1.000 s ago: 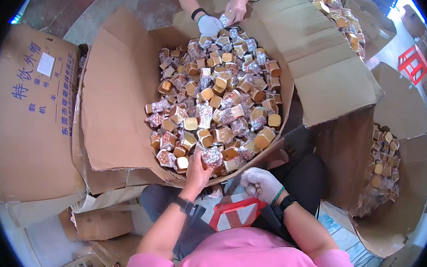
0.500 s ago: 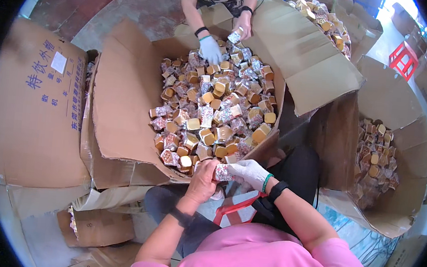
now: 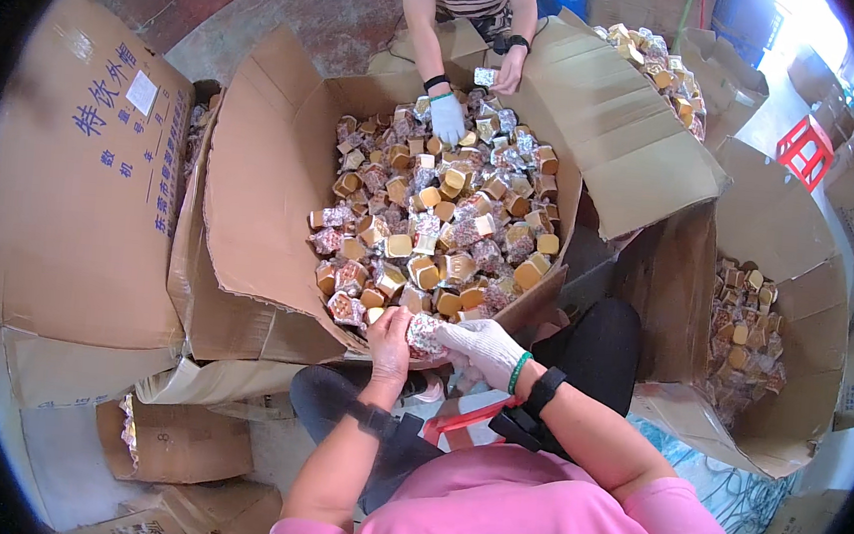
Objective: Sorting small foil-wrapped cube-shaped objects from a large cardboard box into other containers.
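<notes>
My left hand, bare, closes on a small film-wrapped piece with a red and white speckled pattern. From the other side my right hand, in a white glove, grips the same piece. Both hands are just inside the near edge of a large open cardboard box. In that box lies a heap of small gold pieces with rounded square ends, many in crinkled clear or speckled film. What exactly these pieces are, I cannot tell.
Across the box, a co-worker's gloved hand reaches into the heap; their other hand holds a silvery piece. More boxes hold similar pieces at right and back right. A tall closed carton stands left. A red stool is far right.
My two hands and the wrapped piece have shifted slightly left and the piece shows more of its speckled side. The co-worker's hand with the silvery piece has moved a little. The whole view has shifted slightly.
</notes>
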A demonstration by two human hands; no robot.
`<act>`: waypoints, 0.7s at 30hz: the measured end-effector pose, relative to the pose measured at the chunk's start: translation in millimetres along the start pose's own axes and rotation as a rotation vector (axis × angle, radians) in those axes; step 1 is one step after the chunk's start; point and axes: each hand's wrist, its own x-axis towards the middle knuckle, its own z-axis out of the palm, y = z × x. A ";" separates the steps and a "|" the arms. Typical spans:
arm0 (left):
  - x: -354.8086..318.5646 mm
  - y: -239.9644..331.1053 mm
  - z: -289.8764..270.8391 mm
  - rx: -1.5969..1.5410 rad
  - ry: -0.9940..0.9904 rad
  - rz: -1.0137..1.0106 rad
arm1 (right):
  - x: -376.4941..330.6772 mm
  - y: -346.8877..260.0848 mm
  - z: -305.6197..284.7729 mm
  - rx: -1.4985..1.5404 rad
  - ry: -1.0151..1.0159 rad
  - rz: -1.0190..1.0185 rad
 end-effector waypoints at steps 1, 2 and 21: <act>1.2 -1.9 1.5 -0.064 0.002 -0.034 | 4.9 6.2 -2.4 0.036 -0.011 -0.021; 1.4 -4.3 1.0 -0.126 0.010 -0.069 | 9.8 13.0 -3.6 0.072 -0.028 -0.038; 49.1 31.4 33.6 -0.379 -0.131 -0.560 | 31.5 110.8 -96.9 0.588 0.152 0.097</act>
